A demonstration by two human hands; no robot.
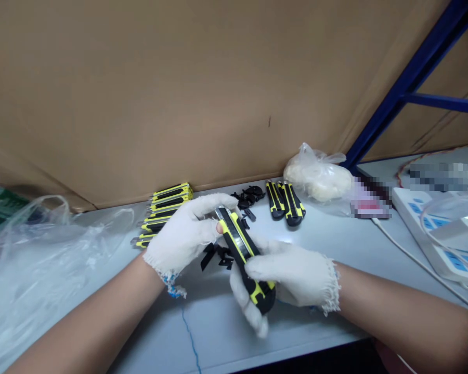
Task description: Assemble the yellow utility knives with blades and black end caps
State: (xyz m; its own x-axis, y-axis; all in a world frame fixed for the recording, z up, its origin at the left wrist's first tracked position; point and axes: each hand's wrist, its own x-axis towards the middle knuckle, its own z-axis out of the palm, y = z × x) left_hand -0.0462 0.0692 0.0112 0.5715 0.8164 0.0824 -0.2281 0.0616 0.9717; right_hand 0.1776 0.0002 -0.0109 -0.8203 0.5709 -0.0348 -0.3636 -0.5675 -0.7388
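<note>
Watching from beside the bench, I see a crumpled clear plastic bag at far left, then a stack of yellow-and-black utility knives on the pale grey table. The white-gloved left hand has its fingers curled together over the upper end of a matching knife, held above the table; the gloved right hand has its fingers closed around the lower end. Light and stiff, it should be easiest to hold by the black rubber panels, clear of the metal blade end. Small black plastic pieces, two more knives and a white power strip lie further right.
</note>
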